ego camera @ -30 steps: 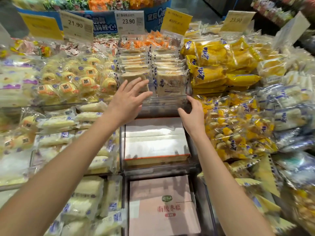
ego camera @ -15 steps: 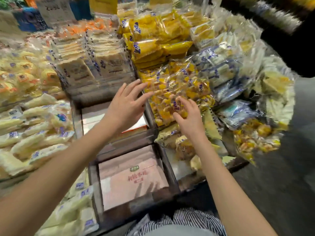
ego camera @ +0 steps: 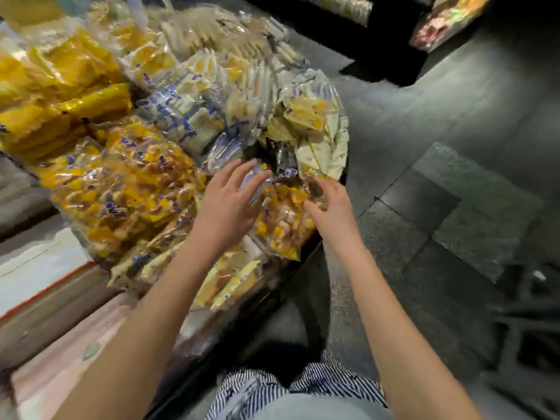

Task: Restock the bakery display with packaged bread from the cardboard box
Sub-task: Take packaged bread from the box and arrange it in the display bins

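A clear bag of yellow and brown bread pieces (ego camera: 281, 225) lies at the right front corner of the bakery display (ego camera: 291, 268). My left hand (ego camera: 227, 204) hovers over its left side with fingers spread. My right hand (ego camera: 330, 204) is at its right edge, fingers curled against the wrapper; a firm grip is not evident. Piles of similar yellow packs (ego camera: 121, 192) and blue-and-white packs (ego camera: 188, 119) fill the display behind. No cardboard box is in view. The picture is blurred by motion.
Pale flat boxes (ego camera: 39, 268) sit in trays at the left. Dark tiled floor (ego camera: 454, 192) spreads to the right. Another dark shelf unit (ego camera: 378, 34) stands beyond, and a dark metal frame (ego camera: 527, 344) is at the lower right.
The view has swung right and down. Both hands moved from the clear tray in the middle to the bag at the display's right corner.
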